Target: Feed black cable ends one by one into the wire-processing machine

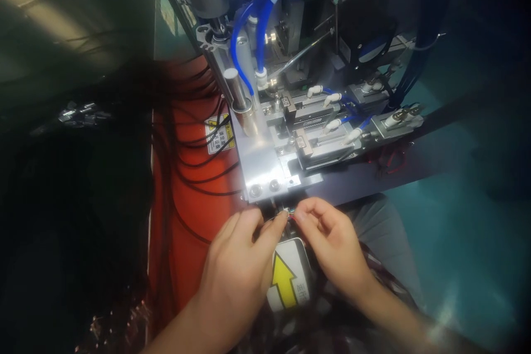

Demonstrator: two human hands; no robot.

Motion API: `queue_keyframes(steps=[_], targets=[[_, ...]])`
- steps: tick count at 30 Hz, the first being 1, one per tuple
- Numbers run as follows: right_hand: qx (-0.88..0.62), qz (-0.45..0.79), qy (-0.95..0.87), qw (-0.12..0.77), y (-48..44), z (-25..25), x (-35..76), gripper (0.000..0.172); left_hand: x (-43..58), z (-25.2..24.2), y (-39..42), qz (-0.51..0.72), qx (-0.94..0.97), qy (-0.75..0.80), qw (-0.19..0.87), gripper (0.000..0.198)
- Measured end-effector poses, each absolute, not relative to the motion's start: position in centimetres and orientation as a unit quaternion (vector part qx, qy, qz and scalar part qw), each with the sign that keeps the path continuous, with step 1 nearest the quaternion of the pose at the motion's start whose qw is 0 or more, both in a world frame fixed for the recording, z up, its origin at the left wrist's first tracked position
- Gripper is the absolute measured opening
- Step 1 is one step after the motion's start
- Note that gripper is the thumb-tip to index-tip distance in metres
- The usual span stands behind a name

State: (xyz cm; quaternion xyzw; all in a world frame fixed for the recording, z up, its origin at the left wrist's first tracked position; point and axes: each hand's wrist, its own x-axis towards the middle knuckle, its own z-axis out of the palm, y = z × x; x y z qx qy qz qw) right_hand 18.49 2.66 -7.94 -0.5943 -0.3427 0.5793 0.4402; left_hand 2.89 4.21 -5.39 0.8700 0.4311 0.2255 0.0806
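Thin coloured wires (292,212), red and green among them, run between my two hands just in front of the machine's metal head (261,168). My left hand (240,260) is closed, its thumb and forefinger pinching a tiny pale connector (286,211) at the wires' end; the fingers hide most of it. On the other side, my right hand (332,238) pinches the wires between thumb and fingertips. Below the fingertips is a white plate (286,276) with a yellow arrow pointing towards the machine.
Blue air hoses (265,11) and pneumatic cylinders (327,138) fill the machine behind the hands. Black cables (199,171) lie across the red surface (207,204) on the left, by a warning label (219,135). Small shiny pieces (83,114) show in the dark area farther left.
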Motion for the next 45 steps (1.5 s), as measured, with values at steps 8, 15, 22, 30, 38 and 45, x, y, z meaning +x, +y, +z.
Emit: queue_keyframes(steps=[8,15,22,30,38,45], targets=[[-0.605,0.534,-0.409,0.426,2.6,-8.5,18.7,0.016,2.7,-5.4,4.2,0.222,0.871,0.431,0.078,0.031],[-0.611,0.461,-0.480,0.429,2.7,-8.9,18.8,0.013,2.6,-5.3,4.1,0.217,0.872,0.432,0.073,0.031],[-0.610,0.524,-0.407,0.433,2.0,-8.5,19.4,0.014,2.7,-6.2,3.8,0.237,0.856,0.450,0.096,0.032],[-0.605,0.458,-0.476,0.444,2.2,-8.7,18.8,0.013,2.4,-6.7,3.4,0.241,0.846,0.462,0.109,0.035],[-0.591,0.353,-0.592,0.420,2.8,-8.6,19.2,0.012,2.7,-6.1,3.8,0.226,0.863,0.442,0.088,0.029],[-0.580,0.337,-0.630,0.391,3.1,-8.1,20.2,0.014,2.6,-5.9,3.9,0.242,0.860,0.440,0.096,0.029]])
